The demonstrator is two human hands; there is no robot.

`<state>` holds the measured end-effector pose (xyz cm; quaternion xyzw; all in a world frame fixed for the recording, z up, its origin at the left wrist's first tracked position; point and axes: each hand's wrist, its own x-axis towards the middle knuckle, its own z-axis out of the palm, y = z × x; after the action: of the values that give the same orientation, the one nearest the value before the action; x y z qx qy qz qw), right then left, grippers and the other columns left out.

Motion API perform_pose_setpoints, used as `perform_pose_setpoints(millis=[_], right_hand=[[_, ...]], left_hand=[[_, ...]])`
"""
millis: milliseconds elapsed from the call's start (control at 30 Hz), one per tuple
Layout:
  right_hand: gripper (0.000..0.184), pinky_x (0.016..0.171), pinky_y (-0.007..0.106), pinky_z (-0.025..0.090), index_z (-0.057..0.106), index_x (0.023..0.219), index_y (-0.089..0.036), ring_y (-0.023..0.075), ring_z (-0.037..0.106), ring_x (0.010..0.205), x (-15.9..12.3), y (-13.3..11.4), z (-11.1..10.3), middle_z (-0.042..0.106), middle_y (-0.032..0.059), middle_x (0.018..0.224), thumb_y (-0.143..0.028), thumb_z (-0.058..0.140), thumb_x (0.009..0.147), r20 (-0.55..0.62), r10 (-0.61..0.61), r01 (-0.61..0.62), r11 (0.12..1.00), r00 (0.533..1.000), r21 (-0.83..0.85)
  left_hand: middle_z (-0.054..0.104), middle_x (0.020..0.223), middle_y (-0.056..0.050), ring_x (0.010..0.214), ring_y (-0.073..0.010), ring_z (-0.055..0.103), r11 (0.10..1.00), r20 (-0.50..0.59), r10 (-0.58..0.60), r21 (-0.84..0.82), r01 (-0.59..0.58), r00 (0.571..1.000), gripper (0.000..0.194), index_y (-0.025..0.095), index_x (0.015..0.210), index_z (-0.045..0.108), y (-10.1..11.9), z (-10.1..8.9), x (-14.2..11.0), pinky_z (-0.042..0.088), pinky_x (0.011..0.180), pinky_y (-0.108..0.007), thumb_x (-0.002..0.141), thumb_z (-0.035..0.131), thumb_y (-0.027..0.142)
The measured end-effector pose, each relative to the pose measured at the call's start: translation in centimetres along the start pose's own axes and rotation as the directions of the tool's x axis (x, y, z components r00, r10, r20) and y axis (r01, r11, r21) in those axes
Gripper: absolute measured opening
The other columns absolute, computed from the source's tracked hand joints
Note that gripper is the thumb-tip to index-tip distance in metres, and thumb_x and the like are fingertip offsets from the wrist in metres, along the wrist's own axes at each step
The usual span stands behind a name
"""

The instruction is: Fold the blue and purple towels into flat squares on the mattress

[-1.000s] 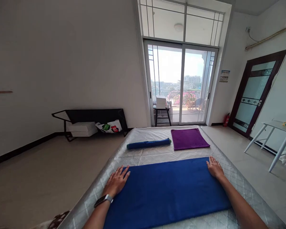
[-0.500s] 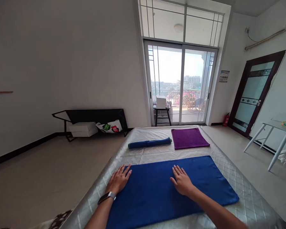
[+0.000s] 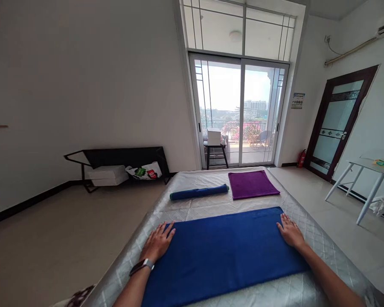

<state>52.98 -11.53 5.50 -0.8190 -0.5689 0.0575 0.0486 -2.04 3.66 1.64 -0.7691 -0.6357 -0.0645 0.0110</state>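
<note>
A blue towel (image 3: 224, 251) lies spread flat across the near part of the mattress (image 3: 211, 208). My left hand (image 3: 157, 241) rests palm down on its left edge, fingers apart, a watch on the wrist. At the opposite end, my right hand (image 3: 290, 230) lies flat on the towel's right edge, fingers stretched out. Beyond it are a rolled blue towel (image 3: 199, 192) on the left and a flat purple towel (image 3: 253, 184) on the right. Neither hand touches these two.
Against the left wall stands a black frame (image 3: 123, 155) with white boxes (image 3: 107, 175) and a printed bag (image 3: 144, 171). A stool (image 3: 216, 155) stands by the sliding glass door (image 3: 220, 94). To the right are a pale table (image 3: 368, 166), a fire extinguisher (image 3: 301, 158) and a brown-framed door (image 3: 331, 147).
My right hand has slid from the middle of the blue towel to its right edge. The left hand stays at the left edge. The view has shifted slightly.
</note>
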Motion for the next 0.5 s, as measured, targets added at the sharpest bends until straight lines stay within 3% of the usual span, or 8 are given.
perform_pose_setpoints(millis=[133, 233, 333, 400, 500], right_hand=[[0.065, 0.122, 0.042, 0.015, 0.030, 0.153, -0.007, 0.0213, 0.021, 0.149, 0.1, 2.9, -0.4, 0.029, 0.0107, 0.160, -0.038, 0.019, 0.098, -0.055, 0.102, -0.104, 0.994, 0.993, -0.032], [0.061, 0.122, 0.044, 0.014, 0.033, 0.153, -0.011, 0.0223, 0.021, 0.150, -0.7, 1.9, -0.2, 0.031, 0.0098, 0.160, -0.035, 0.019, 0.098, -0.158, 0.072, -0.080, 0.996, 0.985, -0.040], [0.061, 0.122, 0.043, 0.014, 0.033, 0.153, -0.011, 0.0227, 0.020, 0.150, -2.2, -2.0, 0.5, 0.030, 0.0105, 0.160, -0.035, 0.021, 0.099, -0.190, -0.083, 0.080, 0.997, 0.978, -0.022], [0.061, 0.122, 0.043, 0.016, 0.032, 0.153, -0.011, 0.0226, 0.021, 0.150, -3.6, -6.0, 1.1, 0.031, 0.0102, 0.160, -0.038, 0.021, 0.099, -0.167, -0.230, 0.236, 0.972, 0.959, 0.017], [0.062, 0.121, 0.041, 0.018, 0.031, 0.154, -0.014, 0.0216, 0.023, 0.149, -5.7, -12.9, 2.3, 0.031, 0.0086, 0.159, -0.044, 0.021, 0.100, -0.111, -0.433, 0.443, 0.891, 0.895, 0.096]], left_hand=[[0.049, 0.150, -0.010, 0.143, -0.0295, 0.038, 1.000, -0.003, 0.022, 0.017, -0.022, 1.000, 0.055, 0.026, 0.146, 0.046, -0.4, -0.1, 0.3, 0.032, 0.113, -0.053, 0.097, 0.028, 0.041], [0.048, 0.151, -0.011, 0.143, -0.0291, 0.037, 0.999, -0.098, -0.016, 0.032, 0.019, 0.995, 0.056, 0.023, 0.147, 0.045, 0.1, -0.4, 0.2, 0.029, 0.115, -0.053, 0.097, 0.027, 0.038], [0.045, 0.153, -0.014, 0.143, -0.0288, 0.036, 0.999, -0.198, 0.033, 0.021, -0.029, 0.980, 0.056, 0.016, 0.146, 0.046, 2.5, -0.4, -0.8, 0.029, 0.117, -0.051, 0.099, 0.025, 0.038], [0.046, 0.152, -0.013, 0.143, -0.0273, 0.037, 0.985, -0.213, 0.166, -0.003, -0.170, 0.963, 0.054, 0.017, 0.142, 0.051, 5.6, -0.1, -2.2, 0.030, 0.117, -0.049, 0.100, 0.025, 0.038], [0.045, 0.154, -0.008, 0.143, -0.0239, 0.037, 0.921, -0.214, 0.369, -0.047, -0.387, 0.904, 0.050, 0.026, 0.144, 0.050, 11.5, 0.8, -4.6, 0.033, 0.117, -0.048, 0.102, 0.026, 0.040]])
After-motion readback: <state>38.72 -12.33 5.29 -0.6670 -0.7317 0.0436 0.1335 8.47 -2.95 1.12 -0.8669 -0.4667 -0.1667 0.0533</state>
